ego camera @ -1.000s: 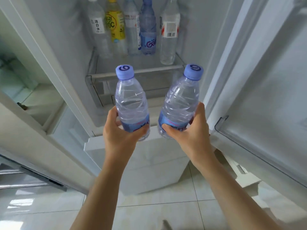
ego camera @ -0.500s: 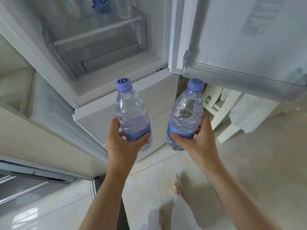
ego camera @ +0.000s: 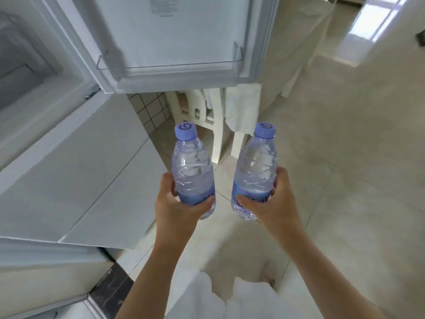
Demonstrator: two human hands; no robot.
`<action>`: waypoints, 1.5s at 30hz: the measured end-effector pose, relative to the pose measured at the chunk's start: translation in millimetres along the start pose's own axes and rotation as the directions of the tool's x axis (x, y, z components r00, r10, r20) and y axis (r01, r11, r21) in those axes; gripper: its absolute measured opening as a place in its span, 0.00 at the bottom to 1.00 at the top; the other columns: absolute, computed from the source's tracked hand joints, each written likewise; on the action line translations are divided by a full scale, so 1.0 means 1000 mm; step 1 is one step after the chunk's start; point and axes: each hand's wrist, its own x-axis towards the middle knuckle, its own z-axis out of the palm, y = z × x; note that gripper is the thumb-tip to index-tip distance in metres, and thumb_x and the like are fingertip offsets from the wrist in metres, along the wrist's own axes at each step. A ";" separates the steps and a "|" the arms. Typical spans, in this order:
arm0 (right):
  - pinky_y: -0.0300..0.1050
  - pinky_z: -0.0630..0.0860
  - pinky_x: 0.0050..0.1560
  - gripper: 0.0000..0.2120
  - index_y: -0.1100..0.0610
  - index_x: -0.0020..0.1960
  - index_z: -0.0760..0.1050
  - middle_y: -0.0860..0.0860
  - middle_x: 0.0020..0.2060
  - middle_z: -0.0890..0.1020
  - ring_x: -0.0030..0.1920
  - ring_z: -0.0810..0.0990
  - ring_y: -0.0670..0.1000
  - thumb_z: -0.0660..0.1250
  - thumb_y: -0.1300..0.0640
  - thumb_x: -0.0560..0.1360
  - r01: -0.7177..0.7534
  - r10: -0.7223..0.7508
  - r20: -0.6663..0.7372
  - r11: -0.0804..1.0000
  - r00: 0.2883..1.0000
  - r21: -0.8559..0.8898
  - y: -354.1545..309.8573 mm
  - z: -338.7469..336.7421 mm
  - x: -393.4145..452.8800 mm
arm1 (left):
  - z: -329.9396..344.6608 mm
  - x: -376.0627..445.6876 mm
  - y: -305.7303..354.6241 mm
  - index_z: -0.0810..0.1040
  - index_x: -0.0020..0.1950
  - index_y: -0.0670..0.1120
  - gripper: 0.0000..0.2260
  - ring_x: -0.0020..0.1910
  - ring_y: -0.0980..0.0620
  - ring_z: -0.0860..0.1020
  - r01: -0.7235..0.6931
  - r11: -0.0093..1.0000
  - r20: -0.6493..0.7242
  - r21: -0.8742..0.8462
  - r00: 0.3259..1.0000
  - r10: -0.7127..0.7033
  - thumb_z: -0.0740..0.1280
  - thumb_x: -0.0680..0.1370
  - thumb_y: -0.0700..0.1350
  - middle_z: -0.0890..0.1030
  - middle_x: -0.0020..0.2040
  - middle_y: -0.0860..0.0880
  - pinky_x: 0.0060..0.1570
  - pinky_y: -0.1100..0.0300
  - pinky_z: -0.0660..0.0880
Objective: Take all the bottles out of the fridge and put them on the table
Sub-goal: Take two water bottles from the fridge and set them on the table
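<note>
- Carry step: left hand (ego camera: 177, 203) fingers wrapped around one water bottle (ego camera: 193, 171), right hand (ego camera: 273, 201) fingers around another bottle (ego camera: 256, 171).
- Fridge door (ego camera: 174, 38) open, far left.
- Next: find the counter, unseen here; set both upright.

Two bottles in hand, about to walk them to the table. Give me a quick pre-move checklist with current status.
1. Left hand grips left bottle round its lower body: ok.
2. Right hand grips right bottle likewise: ok.
3. Both purple caps on: ok.
4. Bottles apart, not touching: ok.
5. Fridge door closed: not ok, it hangs open ahead.
6. Table located: cannot tell; only a white chair and tiled floor show.
</note>
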 end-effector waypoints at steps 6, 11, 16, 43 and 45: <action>0.37 0.78 0.46 0.37 0.47 0.59 0.65 0.43 0.50 0.78 0.50 0.80 0.45 0.82 0.58 0.58 -0.059 0.059 -0.123 0.998 0.991 0.005 0.042 -0.103 0.004 | 0.110 -0.018 0.024 0.72 0.61 0.49 0.35 0.49 0.56 0.80 -0.029 0.999 0.129 -0.030 0.991 0.033 0.83 0.59 0.40 0.80 0.52 0.56 0.42 0.68 0.78; 0.40 0.78 0.45 0.36 0.49 0.58 0.67 0.44 0.49 0.79 0.48 0.81 0.46 0.81 0.60 0.57 -0.118 0.122 -0.171 0.993 0.978 0.031 0.081 -0.199 0.013 | 0.214 -0.045 0.049 0.72 0.61 0.51 0.35 0.49 0.59 0.80 -0.008 0.998 0.229 -0.066 0.973 0.024 0.83 0.58 0.40 0.80 0.51 0.59 0.41 0.69 0.77; 0.38 0.77 0.43 0.33 0.46 0.55 0.67 0.44 0.47 0.80 0.47 0.82 0.47 0.78 0.54 0.53 -0.136 0.146 -0.242 0.989 0.959 0.056 0.107 -0.268 0.031 | 0.297 -0.062 0.073 0.72 0.58 0.51 0.33 0.47 0.62 0.79 -0.013 0.998 0.313 -0.069 0.949 0.034 0.82 0.59 0.39 0.79 0.47 0.64 0.38 0.72 0.75; 0.42 0.78 0.46 0.36 0.47 0.56 0.67 0.45 0.48 0.79 0.48 0.81 0.46 0.81 0.59 0.54 -0.169 0.178 -0.197 0.984 0.964 0.063 0.125 -0.378 0.378 | 0.531 0.198 0.139 0.74 0.59 0.51 0.33 0.45 0.61 0.80 -0.028 0.999 0.303 0.018 0.953 0.021 0.83 0.58 0.41 0.81 0.46 0.63 0.40 0.69 0.77; 0.48 0.80 0.48 0.35 0.44 0.54 0.67 0.44 0.48 0.80 0.48 0.82 0.48 0.78 0.56 0.52 -0.172 0.182 -0.197 0.983 0.964 0.066 0.120 -0.380 0.406 | 0.543 0.220 0.147 0.74 0.60 0.51 0.34 0.46 0.61 0.80 -0.018 1.000 0.295 0.011 0.955 0.014 0.83 0.58 0.41 0.81 0.47 0.63 0.42 0.67 0.77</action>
